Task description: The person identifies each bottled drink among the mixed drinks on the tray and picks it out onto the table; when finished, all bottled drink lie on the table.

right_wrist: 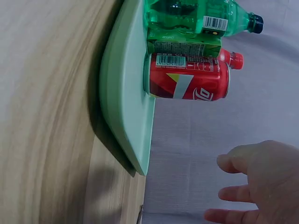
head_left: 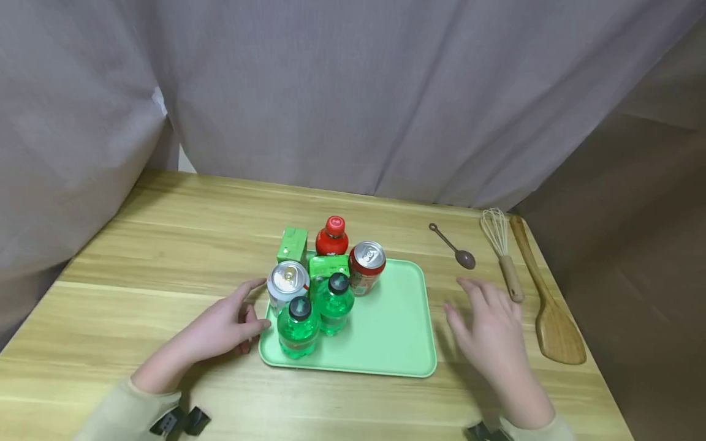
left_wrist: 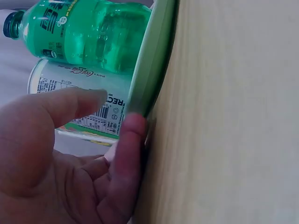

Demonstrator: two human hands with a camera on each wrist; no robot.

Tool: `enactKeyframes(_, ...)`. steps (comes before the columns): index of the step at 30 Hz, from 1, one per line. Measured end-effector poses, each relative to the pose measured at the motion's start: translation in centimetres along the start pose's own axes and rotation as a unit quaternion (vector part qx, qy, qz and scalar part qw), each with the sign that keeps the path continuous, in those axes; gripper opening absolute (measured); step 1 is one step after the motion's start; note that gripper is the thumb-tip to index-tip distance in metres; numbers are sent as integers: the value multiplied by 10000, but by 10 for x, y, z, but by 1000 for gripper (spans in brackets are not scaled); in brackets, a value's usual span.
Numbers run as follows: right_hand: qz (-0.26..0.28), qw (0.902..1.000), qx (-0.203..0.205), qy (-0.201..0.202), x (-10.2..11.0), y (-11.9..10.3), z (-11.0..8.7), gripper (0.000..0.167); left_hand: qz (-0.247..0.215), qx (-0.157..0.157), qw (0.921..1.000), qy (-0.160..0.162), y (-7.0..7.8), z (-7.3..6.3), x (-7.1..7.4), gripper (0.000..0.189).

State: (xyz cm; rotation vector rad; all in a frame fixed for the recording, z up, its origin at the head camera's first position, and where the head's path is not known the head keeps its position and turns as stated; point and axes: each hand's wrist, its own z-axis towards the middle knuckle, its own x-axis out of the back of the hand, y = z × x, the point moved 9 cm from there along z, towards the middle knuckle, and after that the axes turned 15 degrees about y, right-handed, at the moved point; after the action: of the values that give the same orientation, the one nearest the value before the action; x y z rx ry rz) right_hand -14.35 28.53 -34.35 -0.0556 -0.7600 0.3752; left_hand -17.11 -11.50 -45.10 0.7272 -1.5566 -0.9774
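Pale sleeves (head_left: 129, 411) come in nearest us, on the near side of the green tray (head_left: 388, 334), which sits on the wooden table (head_left: 182, 226). We find the left hand (head_left: 220, 327) at the tray's left edge, thumb and forefinger spread apart, the other fingers bent. One fingertip meets the tray's rim — we see no firm hold, and cannot tell whether the forefinger touches the silver can (head_left: 288, 278). We see the right hand (head_left: 493, 331) just off the tray's right side, fingers spread and relaxed, holding nothing.

On the tray's left half we count two green bottles (head_left: 298, 334) in front, the silver can at the left edge, a green carton (head_left: 328, 265) behind the bottles and a red can (head_left: 367, 266) beside that carton. Another carton (head_left: 292, 244) and a red bottle (head_left: 332, 242) stand at the tray's far edge — their bases are hidden from us.

To the right of the tray we see a brown spoon (head_left: 464, 260), then a whisk (head_left: 510, 275), then a wooden spatula (head_left: 557, 331). Grey cloth (head_left: 298, 98) hangs beyond the tray.
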Motion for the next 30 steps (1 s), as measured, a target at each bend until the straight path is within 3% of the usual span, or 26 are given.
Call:
enactKeyframes(5, 324, 9994, 59, 51, -3, -2, 3, 52, -578, 445, 9959, -531, -6, -3, -8, 94)
enactKeyframes(8, 568, 9984, -67, 3, -6, -3, 4, 48, -791, 587, 9929, -674, -8, -4, -10, 97)
enactKeyframes(14, 1045, 9937, -340, -213, -13, -10, 8, 45, -955, 652, 9909, -682, -12, -2, -9, 96)
enactKeyframes(23, 1328, 9908, 201, -179, -17, -35, 24, 36, -1007, 738, 9906, -566, -16, -3, -6, 98)
enactKeyframes(30, 1987, 9770, -339, -697, -28, -34, 34, 28, -1033, 670, 9906, -598, -13, -2, -15, 103)
